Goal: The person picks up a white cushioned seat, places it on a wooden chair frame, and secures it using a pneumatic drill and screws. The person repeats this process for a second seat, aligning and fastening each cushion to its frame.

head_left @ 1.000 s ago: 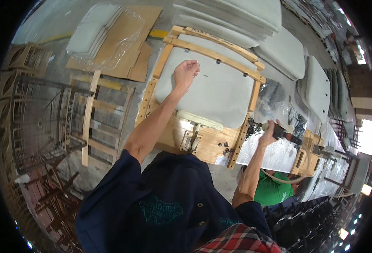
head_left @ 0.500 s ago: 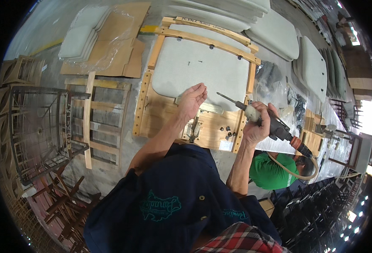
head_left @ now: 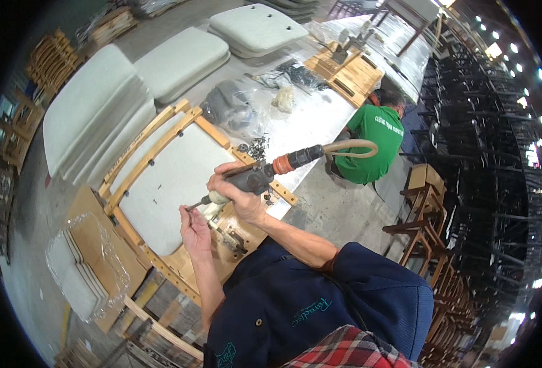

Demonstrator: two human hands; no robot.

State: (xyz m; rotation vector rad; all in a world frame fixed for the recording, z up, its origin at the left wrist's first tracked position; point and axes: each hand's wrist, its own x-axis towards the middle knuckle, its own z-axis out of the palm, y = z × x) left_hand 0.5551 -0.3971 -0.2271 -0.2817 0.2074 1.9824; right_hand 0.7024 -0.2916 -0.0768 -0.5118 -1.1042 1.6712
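Note:
In my right hand (head_left: 244, 203) is a dark air screwdriver (head_left: 254, 179) with an orange collar, its hose (head_left: 358, 143) curving off to the right. Its bit points left, down to the fingertips of my left hand (head_left: 196, 235). Those fingers are pinched at the bit's tip; whatever they hold is too small to make out. Both hands are over the near edge of a pale padded panel (head_left: 176, 162), set in a wooden frame (head_left: 166, 145). Small screws (head_left: 158, 186) lie loose on the panel. Beside the tool, dark fittings sit on the wood.
Stacked pale panels (head_left: 84, 113) stand at the far left, more (head_left: 182, 61) behind. Plastic wrap (head_left: 237, 107) lies on the white table (head_left: 311, 119). A person in green (head_left: 369, 144) crouches at right. Brown chair frames (head_left: 419, 214) and stacked black chairs (head_left: 492, 184) fill the right side.
My view has turned to the right. The screwdriver's bit, formerly apart from my left hand, has come to its pinched fingertips.

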